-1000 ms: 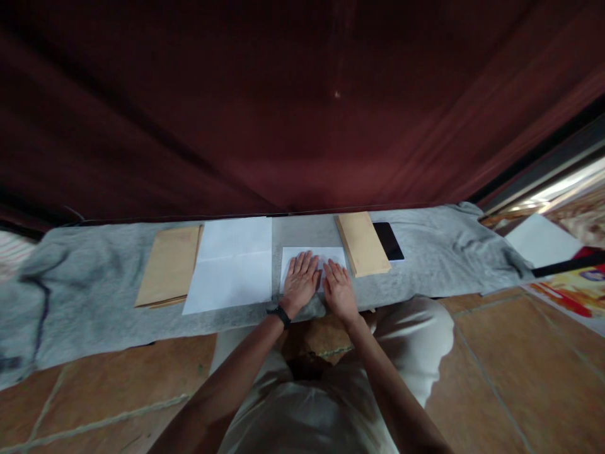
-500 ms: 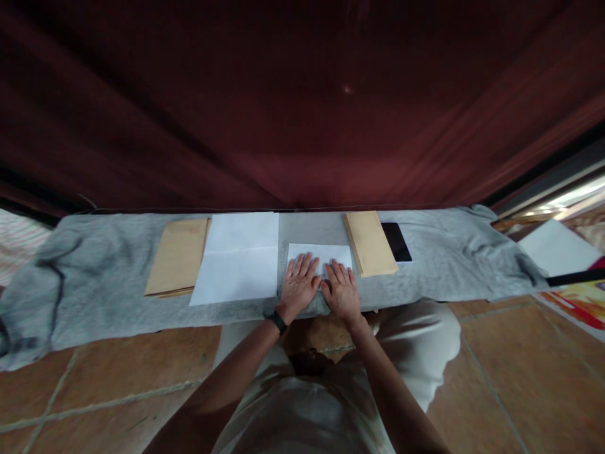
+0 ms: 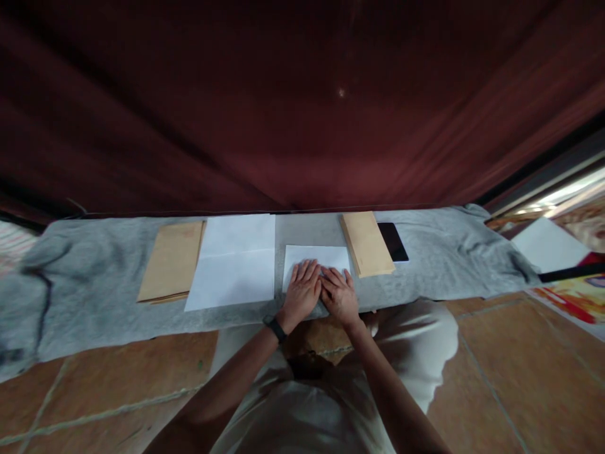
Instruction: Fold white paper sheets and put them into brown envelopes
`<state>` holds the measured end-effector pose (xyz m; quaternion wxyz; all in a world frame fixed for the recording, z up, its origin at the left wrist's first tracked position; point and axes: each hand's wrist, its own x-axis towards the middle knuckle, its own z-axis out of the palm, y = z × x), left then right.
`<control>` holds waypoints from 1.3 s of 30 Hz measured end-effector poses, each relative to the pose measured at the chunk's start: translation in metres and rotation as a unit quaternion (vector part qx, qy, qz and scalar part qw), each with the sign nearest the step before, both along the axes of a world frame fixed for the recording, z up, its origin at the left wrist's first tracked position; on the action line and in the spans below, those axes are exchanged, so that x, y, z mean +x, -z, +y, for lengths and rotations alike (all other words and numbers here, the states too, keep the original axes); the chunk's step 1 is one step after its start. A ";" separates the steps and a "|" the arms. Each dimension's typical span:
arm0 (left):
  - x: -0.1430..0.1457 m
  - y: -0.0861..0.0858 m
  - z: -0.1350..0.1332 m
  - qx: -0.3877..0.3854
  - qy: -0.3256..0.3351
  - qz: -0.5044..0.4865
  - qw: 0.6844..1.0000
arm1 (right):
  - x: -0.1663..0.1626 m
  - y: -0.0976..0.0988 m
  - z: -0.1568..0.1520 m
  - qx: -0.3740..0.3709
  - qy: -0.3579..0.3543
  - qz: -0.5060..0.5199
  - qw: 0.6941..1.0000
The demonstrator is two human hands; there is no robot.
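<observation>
A small white sheet of paper (image 3: pixel 316 253), perhaps folded, lies flat on the grey cloth in front of me. My left hand (image 3: pixel 303 291) presses on its lower left part with fingers stretched out, a dark band around the wrist. Beside it, my right hand (image 3: pixel 339 295) rests on the lower right part, fingers spread and slightly bent. The two hands nearly meet at the thumbs and cover the sheet's near edge. To the left lie larger white sheets (image 3: pixel 236 261). A stack of brown envelopes (image 3: pixel 368 244) sits just right of the small sheet.
Brown envelopes (image 3: pixel 171 261) lie at the far left of the white sheets. A dark phone (image 3: pixel 393 241) is partly under the right envelope stack. The grey cloth (image 3: pixel 449 252) covers a narrow surface against a dark red upright panel (image 3: pixel 302 126). My knees are below its front edge.
Both hands have slid slightly toward me on the small sheet, and their fingers have drawn closer together. More of the sheet's top shows. The view has shifted slightly.
</observation>
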<state>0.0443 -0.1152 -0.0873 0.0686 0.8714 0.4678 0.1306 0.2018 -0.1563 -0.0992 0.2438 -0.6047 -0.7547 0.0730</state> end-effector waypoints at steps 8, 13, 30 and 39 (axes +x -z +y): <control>0.004 0.004 0.035 0.011 0.019 0.014 1.000 | 0.001 0.004 0.001 0.011 0.001 0.026 1.000; 0.004 0.007 0.042 0.013 -0.013 0.022 1.000 | 0.001 0.003 0.001 0.014 -0.004 0.029 0.999; 0.005 0.008 0.041 0.006 -0.032 0.039 0.999 | -0.002 0.001 0.001 -0.001 -0.001 0.049 0.999; -0.021 0.015 0.028 0.022 -0.078 0.031 0.996 | -0.002 0.003 0.001 0.009 0.005 0.043 0.999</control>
